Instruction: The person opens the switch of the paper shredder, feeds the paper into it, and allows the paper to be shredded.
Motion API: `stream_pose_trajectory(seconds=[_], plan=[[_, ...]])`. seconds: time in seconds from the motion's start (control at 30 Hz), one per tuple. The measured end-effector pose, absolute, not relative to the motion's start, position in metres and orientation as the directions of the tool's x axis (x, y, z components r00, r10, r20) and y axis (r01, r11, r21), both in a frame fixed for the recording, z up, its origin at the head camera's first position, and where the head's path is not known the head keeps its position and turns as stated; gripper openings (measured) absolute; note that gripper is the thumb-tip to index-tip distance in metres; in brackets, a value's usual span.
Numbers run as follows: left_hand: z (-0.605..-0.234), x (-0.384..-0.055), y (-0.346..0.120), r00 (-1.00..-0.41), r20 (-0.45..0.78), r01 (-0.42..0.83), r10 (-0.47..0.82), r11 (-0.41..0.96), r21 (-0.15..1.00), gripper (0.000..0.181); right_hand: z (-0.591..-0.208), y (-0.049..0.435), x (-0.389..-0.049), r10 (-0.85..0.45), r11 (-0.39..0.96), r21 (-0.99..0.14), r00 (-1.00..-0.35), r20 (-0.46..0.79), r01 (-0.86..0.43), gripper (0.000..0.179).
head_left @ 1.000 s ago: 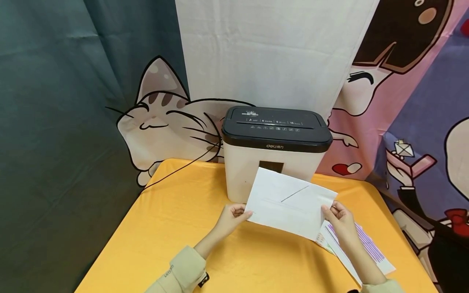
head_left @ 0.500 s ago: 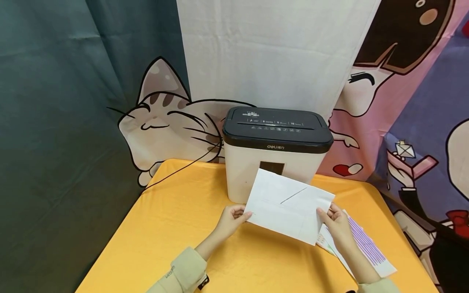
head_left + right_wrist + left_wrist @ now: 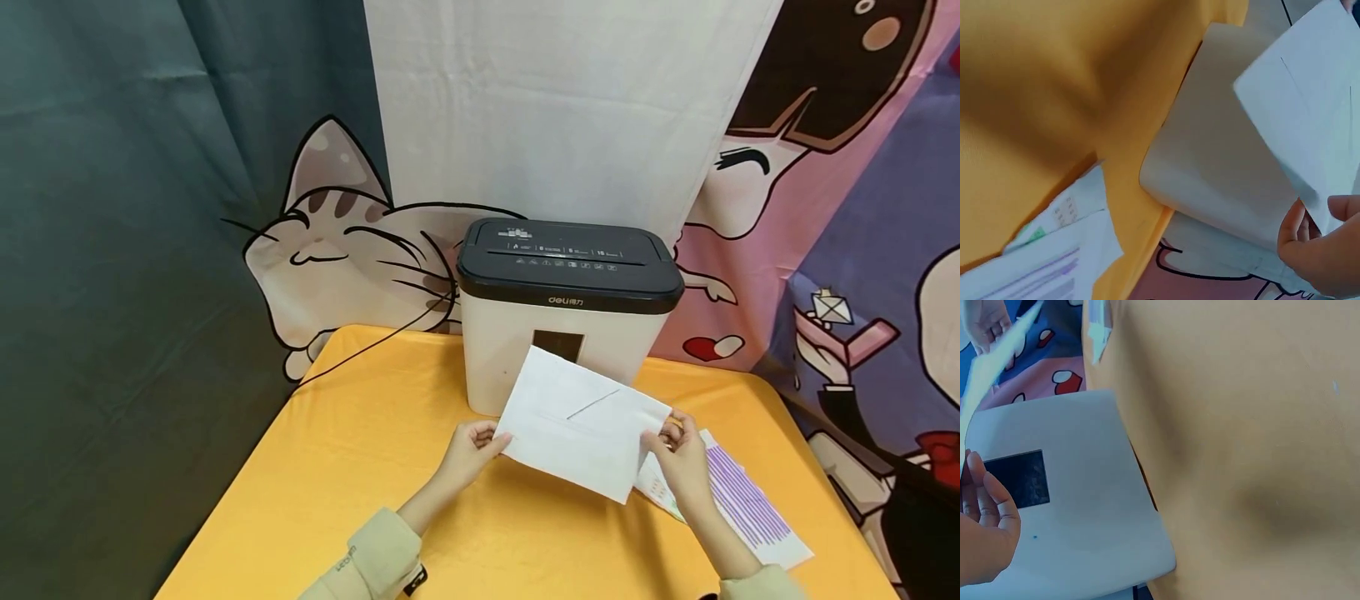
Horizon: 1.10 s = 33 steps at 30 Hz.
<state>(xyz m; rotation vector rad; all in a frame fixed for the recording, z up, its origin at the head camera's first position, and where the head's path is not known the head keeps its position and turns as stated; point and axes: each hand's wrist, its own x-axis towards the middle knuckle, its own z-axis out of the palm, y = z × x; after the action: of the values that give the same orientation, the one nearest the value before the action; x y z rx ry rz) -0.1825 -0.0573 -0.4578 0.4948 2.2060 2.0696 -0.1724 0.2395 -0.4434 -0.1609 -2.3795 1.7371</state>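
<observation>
A white sheet of paper [image 3: 573,429] with a thin dark slanting line is held up above the table in the head view, in front of a paper shredder [image 3: 570,258]. My left hand [image 3: 467,457] pinches its left edge, thumb on the near face. At the opposite edge, my right hand [image 3: 682,462] pinches the sheet near its right corner. The left wrist view shows curled fingers of the left hand [image 3: 991,519] at the sheet, which appears nearly edge-on. From the right wrist, the sheet bends slightly beside the right hand's thumb [image 3: 1342,206].
Papers with purple stripes [image 3: 750,504] lie on the yellow-covered table [image 3: 360,467] at the right, partly behind my right forearm. The shredder has a black top with a slot and a white bin. A dark cord [image 3: 360,352] runs off the table's left side.
My right hand has moved left, carrying the sheet's right edge slightly left and down. More of the striped papers now shows. My left hand has barely moved.
</observation>
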Motion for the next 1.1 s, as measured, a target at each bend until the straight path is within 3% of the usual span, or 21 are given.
stream_pose_trajectory(seconds=[0.17, 0.33, 0.47, 0.77, 1.1], plan=[[-0.433, -0.174, -0.054, -0.944, 0.209, 0.245, 0.253, 0.12, 0.962, 0.016, -0.441, 0.225, -0.174, 0.21, 0.469, -0.878, -0.953, 0.218, -0.097, 0.066], [-0.424, -0.174, -0.053, -0.944, 0.248, 0.293, 0.218, 0.203, 0.935, 0.012, -0.437, 0.217, -0.177, 0.139, 0.486, -0.853, -0.946, 0.293, -0.192, 0.072], [-0.425, -0.174, -0.055, -0.949, 0.223, 0.27, 0.223, 0.209, 0.94, 0.013, -0.438, 0.217, -0.178, 0.118, 0.471, -0.865, -0.959, 0.258, -0.174, 0.066], [-0.442, -0.175, -0.071, -0.961, 0.182, 0.233, 0.209, 0.251, 0.939, 0.012, -0.452, 0.228, -0.182, 0.195, 0.432, -0.893, -0.953, 0.232, -0.129, 0.023], [-0.496, -0.191, -0.097, -0.978, 0.097, 0.154, 0.186, 0.327, 0.932, 0.007, -0.467, 0.231, -0.18, 0.05, 0.436, -0.891, -0.985, 0.166, -0.127, 0.02]])
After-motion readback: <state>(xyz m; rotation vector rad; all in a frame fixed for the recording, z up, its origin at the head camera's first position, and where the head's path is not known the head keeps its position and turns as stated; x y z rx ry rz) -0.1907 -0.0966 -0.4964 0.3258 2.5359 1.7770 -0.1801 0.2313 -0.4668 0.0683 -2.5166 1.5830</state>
